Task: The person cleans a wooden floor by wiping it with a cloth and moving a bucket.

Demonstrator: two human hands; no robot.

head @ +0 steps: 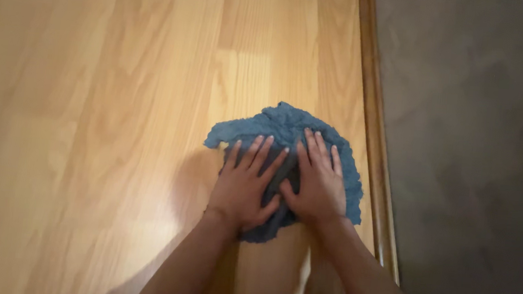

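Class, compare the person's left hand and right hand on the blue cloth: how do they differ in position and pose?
The left hand lies nearer the open wooden floor; the right hand lies nearer the wooden edge strip. The left hand's fingers spread wider; the right hand's sit closer together. Both press flat, palms down, on the blue cloth, thumbs nearly meeting.

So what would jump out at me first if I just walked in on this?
The blue fluffy cloth bunched on the pale wooden floor, a little right of centre. Both hands press flat on it side by side, the left hand and the right hand, fingers spread. Right of it a wooden trim strip borders a grey surface.
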